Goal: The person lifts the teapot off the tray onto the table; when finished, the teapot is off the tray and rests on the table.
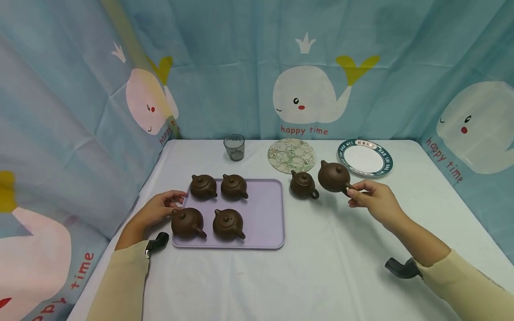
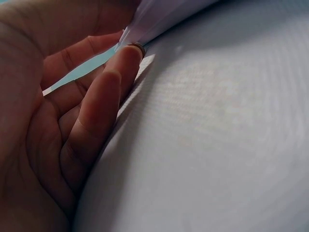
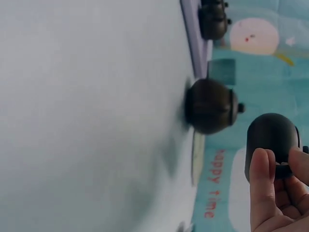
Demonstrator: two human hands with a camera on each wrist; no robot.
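A small brown teapot (image 1: 333, 177) is held up off the table by my right hand (image 1: 376, 201), which pinches its handle between thumb and fingers. In the right wrist view the raised teapot (image 3: 271, 135) is seen from its handle side. Just left of it, a second brown teapot (image 1: 302, 184) stands on the table. My left hand (image 1: 157, 209) is at the left edge of a lilac tray (image 1: 263, 214); in the left wrist view its thumb and fingers grip the tray's edge (image 2: 161, 18). Several brown teapots (image 1: 228, 224) sit in two rows on the tray's left part.
Behind the tray stands a grey glass cup (image 1: 234, 148). A round patterned mat (image 1: 292, 154) lies at the back middle, and a white plate with a green rim (image 1: 364, 172) is to its right. A blue whale-print curtain (image 1: 225, 89) encloses the white table (image 1: 241, 285).
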